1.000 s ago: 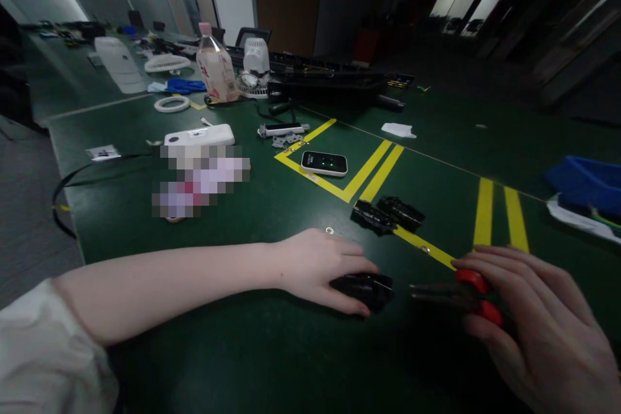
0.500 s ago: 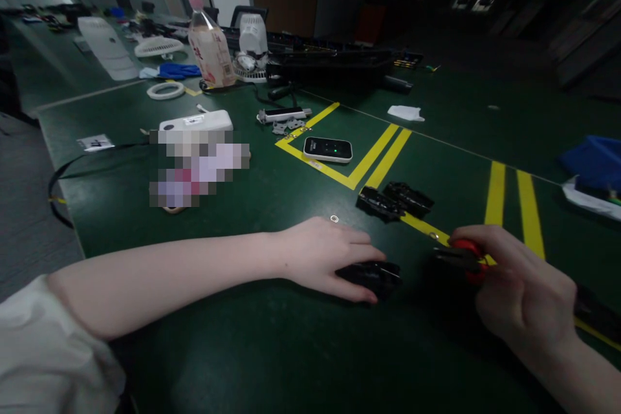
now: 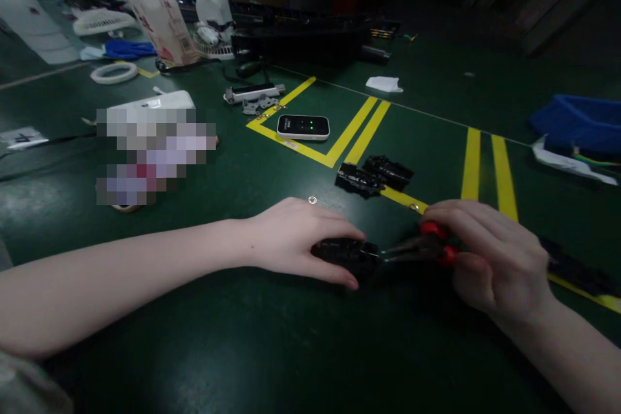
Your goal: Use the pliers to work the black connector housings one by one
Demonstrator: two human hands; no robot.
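Observation:
My left hand is closed round a black part lying on the green table, thumb on the near side and fingers on the far side. Red-handled pliers are gripped in my right hand. Their jaws point left and reach the right end of the black part, where a thin bright piece shows; whether they clamp it I cannot tell. Just beyond my hands lie two similar black parts, one at the left and one at the right.
A black-and-white device sits inside yellow tape. Farther left are a bottle, a white tape roll and a white box. A blue bin stands at the right, with another dark object nearer.
My right hand has brought the pliers left to the end of the black part, and their jaws now point at it. The whole view has shifted, moving the table items left and up.

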